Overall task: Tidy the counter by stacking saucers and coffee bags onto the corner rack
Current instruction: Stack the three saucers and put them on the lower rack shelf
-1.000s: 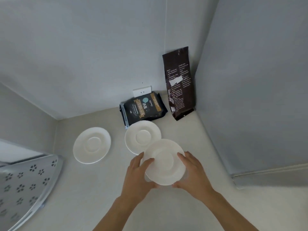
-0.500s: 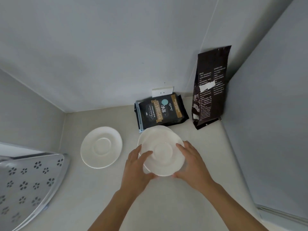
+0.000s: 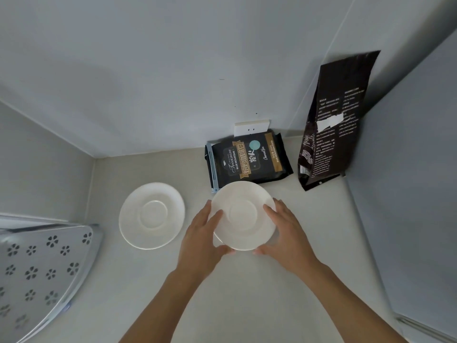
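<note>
Two bare hands grip one white saucer by opposite rims: left hand at nine o'clock, right hand at three, fingers spread and clamped on its edge, likely for steady stacking. A second saucer lies at ten o'clock, the corner rack at eight. Beyond, a flat coffee bag lies at twelve; a tall bag leans at one.
</note>
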